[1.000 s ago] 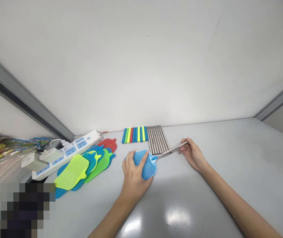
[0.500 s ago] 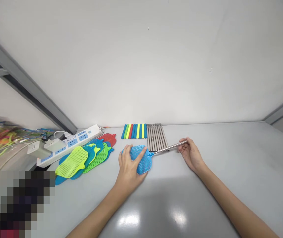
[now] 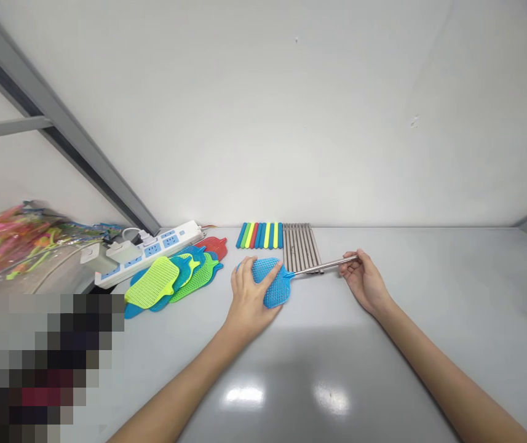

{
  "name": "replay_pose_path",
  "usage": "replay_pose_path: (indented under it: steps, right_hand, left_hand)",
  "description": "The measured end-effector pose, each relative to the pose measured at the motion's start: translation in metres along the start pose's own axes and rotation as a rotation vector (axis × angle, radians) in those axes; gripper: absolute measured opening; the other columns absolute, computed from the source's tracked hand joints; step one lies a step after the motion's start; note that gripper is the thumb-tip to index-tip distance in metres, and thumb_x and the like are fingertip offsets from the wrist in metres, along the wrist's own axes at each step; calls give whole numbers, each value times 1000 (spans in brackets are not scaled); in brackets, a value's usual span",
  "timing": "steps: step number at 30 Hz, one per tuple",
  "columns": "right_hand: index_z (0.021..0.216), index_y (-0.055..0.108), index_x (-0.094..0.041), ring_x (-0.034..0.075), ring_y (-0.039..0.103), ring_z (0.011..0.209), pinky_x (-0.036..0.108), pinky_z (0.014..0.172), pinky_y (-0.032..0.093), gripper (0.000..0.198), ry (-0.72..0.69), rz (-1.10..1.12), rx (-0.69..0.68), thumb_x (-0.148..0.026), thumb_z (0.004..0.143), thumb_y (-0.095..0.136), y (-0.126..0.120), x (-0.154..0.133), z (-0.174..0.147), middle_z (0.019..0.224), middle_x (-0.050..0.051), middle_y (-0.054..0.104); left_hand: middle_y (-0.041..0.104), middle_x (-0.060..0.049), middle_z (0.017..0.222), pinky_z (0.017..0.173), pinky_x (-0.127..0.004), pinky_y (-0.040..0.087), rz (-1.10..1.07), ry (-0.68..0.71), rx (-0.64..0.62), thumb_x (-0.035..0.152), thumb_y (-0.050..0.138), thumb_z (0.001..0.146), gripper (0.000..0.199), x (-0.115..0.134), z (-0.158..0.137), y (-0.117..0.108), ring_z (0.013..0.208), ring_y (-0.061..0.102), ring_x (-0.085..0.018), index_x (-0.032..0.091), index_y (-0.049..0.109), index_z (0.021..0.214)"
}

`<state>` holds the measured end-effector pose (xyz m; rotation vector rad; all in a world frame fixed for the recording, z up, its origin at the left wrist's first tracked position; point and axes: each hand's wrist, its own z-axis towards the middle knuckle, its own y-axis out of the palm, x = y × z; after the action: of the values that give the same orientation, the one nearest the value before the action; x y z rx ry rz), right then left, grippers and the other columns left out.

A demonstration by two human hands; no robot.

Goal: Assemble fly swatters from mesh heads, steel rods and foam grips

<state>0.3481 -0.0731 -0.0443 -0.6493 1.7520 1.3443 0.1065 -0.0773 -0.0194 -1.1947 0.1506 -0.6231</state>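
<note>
My left hand [image 3: 250, 299] grips a blue perforated fly swatter head [image 3: 276, 289], thumb on top and fingers over its far edge. A thin metal rod [image 3: 321, 267] joins the neck of that head and runs to the right. Its far end is pinched between the thumb and fingers of my right hand [image 3: 365, 282]. Behind the rod lies a row of similar metal rods [image 3: 301, 246], side by side. Left of them is a row of coloured tubes [image 3: 259, 235] in blue, green, yellow and red.
Overlapping swatter heads [image 3: 152, 283] in yellow, green, blue and red lie at the left. Beside them is a white power strip [image 3: 192, 231] with plugged-in adapters [image 3: 99, 258]. Plastic-bagged coloured items [image 3: 9, 240] sit far left. A wall [image 3: 318, 123] rises behind the grey table [image 3: 420, 264].
The camera view has shifted, so everything appears moved right and slightly up. Both hands keep the same hold on the swatter head and rod.
</note>
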Motion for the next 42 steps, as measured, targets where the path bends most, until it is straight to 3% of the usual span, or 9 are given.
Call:
replay_pose_path:
  steps: [12,21,42]
  right_hand:
    - [67,58,-18,11,48,52,24,52,40,25,-12,11,-38,-41,73,49,-1,1,-1,51,-1,49]
    - [66,57,-18,11,48,50,24,52,40,27,-30,-13,-59,-44,72,50,-2,-2,-4,50,0,51]
    - [70,59,-17,11,48,53,24,53,39,28,9,34,-106,-41,76,46,-9,-5,-8,53,1,52]
  left_hand:
    - [24,-11,123,90,-48,22,-1,-16,33,28,58,64,62,6,-7,0,117,21,-33,28,35,122]
    - [28,-17,121,92,-47,22,11,-19,80,35,53,66,70,4,-7,6,116,23,-31,15,24,126]
    - [27,-15,121,93,-45,23,-23,-17,51,33,54,64,74,3,-7,9,116,23,-29,16,21,128]
